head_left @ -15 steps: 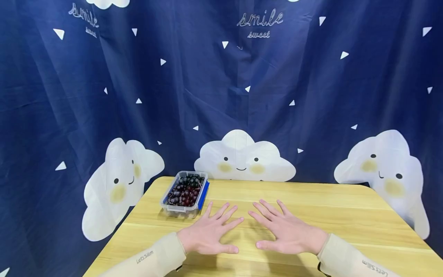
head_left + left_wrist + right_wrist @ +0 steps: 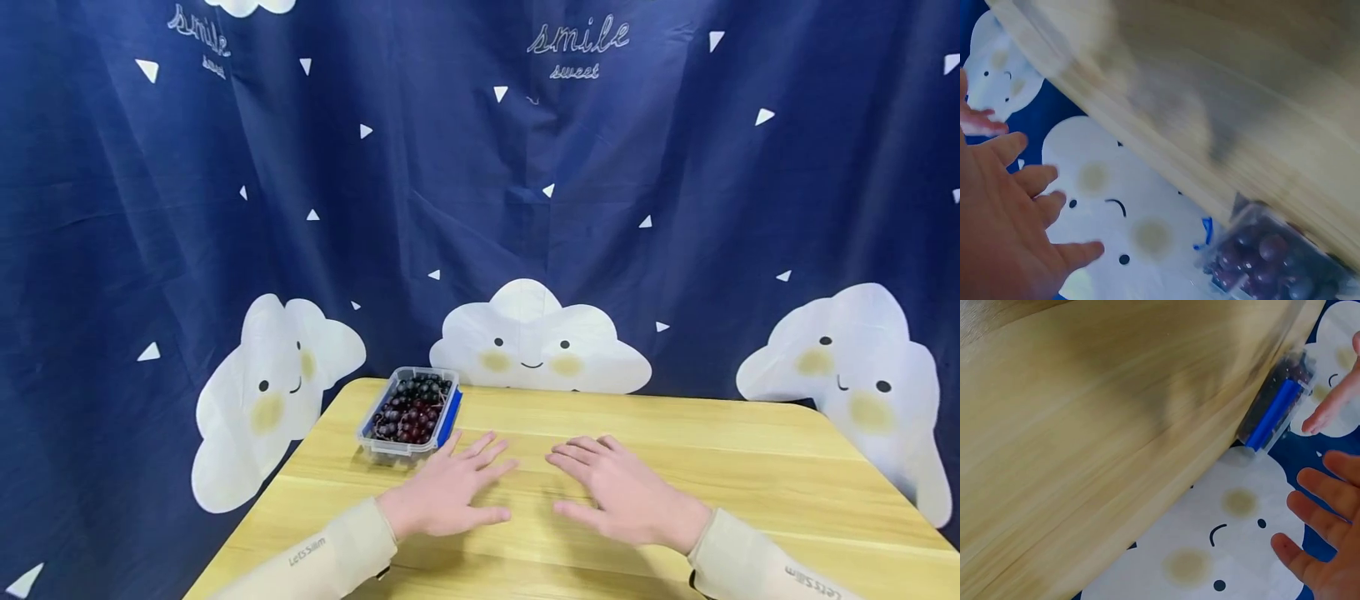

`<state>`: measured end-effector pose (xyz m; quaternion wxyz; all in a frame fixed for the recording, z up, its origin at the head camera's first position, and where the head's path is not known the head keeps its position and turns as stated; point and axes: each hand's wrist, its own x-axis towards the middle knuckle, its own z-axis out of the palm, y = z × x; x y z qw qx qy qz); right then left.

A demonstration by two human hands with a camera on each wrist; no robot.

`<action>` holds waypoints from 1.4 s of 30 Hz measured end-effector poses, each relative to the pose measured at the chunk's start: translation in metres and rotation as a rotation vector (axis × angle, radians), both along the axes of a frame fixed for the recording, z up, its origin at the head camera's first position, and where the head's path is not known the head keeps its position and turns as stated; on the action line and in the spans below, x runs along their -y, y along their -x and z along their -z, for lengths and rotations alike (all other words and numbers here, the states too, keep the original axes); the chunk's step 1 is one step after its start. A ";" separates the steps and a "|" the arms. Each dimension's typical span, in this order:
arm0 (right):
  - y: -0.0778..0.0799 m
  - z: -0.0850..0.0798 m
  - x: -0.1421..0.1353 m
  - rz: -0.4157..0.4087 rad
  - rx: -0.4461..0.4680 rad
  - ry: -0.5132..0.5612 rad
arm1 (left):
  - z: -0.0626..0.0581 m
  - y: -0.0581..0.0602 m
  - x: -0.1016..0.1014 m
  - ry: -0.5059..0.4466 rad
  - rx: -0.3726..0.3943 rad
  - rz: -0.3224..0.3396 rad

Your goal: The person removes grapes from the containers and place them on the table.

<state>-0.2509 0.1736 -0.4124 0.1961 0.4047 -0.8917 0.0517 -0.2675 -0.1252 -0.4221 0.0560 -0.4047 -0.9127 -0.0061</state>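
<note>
Dark purple grapes (image 2: 408,414) fill a clear plastic container (image 2: 396,448) with no lid over it, at the table's far left. A blue clip (image 2: 449,418) hangs along its right side. Just in front of the container is my left hand (image 2: 444,493), palm down over the table, fingers spread and holding nothing. To its right my right hand (image 2: 630,496) hovers with fingers extended and thumb apart, also without anything in it. The left wrist view has the grapes (image 2: 1266,253) at lower right, apart from the left hand (image 2: 1016,219).
The light wooden table (image 2: 675,442) reaches back to a dark blue curtain (image 2: 480,208) printed with white clouds and triangles. The container stands near the table's back left corner.
My left hand has shifted slightly left, closer to the container. The fingers of my right hand have drawn nearer to each other. The head view has turned a little to the left.
</note>
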 end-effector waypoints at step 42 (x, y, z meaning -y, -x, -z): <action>0.007 0.008 -0.005 -0.019 -0.123 0.069 | -0.006 0.121 0.155 -0.288 -0.111 -0.607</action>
